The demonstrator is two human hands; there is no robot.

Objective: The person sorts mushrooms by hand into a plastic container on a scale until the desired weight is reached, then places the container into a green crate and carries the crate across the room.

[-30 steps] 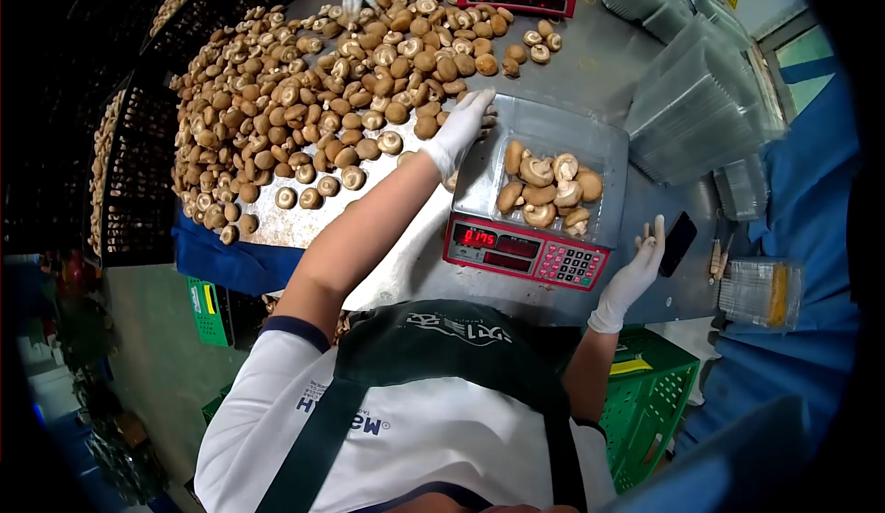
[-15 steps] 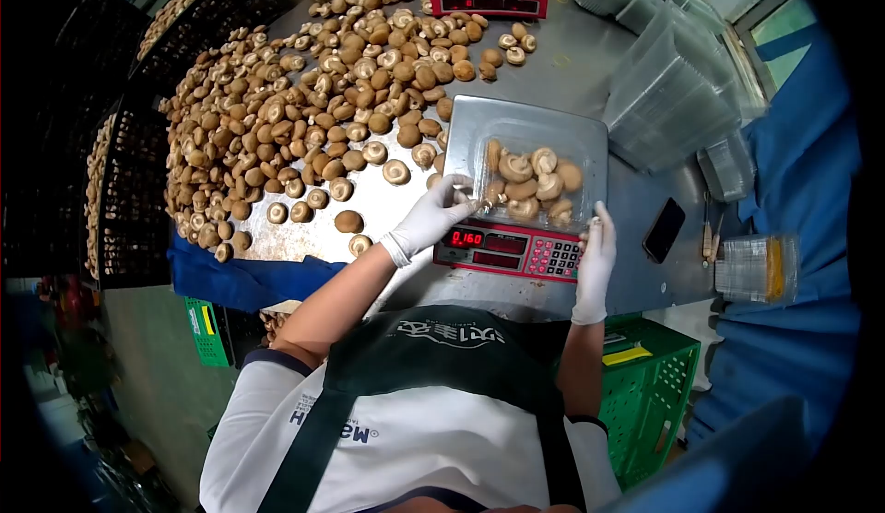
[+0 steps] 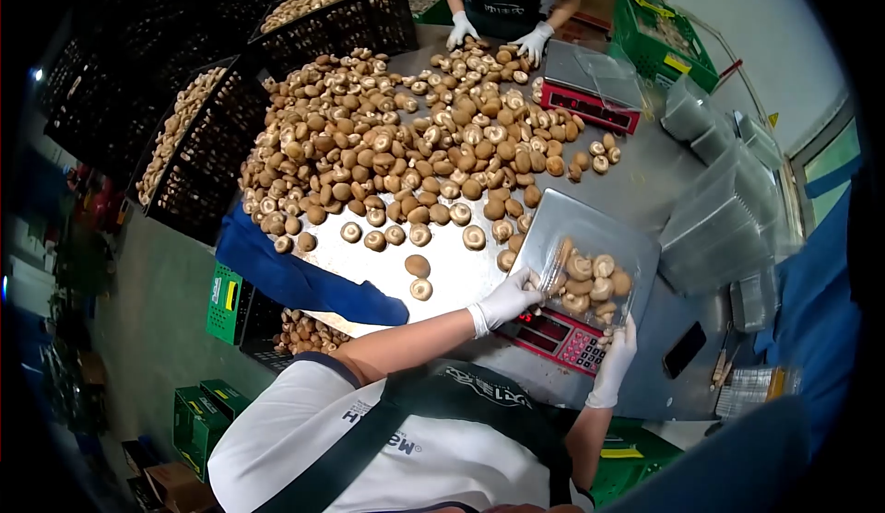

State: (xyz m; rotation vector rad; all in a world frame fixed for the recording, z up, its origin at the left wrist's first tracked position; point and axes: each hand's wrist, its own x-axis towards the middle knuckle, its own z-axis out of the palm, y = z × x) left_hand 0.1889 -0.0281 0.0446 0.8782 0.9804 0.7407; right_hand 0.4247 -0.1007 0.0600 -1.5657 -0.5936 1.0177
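Holding a clear tray of mushrooms [image 3: 556, 269] right of centre in the frame, over the front of the scale [image 3: 590, 223]; pinching its left side in the left hand [image 3: 502, 304], grip nearly closed, and meeting its lower right corner with the fingertips of the right hand [image 3: 616, 361], cannot tell how tightly. Lying lower right, near that hand: a phone [image 3: 684, 350]. Spread across the desk [image 3: 364, 269], left to upper centre: loose mushrooms [image 3: 415, 163]

The left hand [image 3: 505, 305] and right hand [image 3: 616, 365] hold a clear box [image 3: 590, 283] over the near scale [image 3: 579, 220]. Left of it is a mushroom pile [image 3: 396, 149]; right, a phone [image 3: 684, 349].
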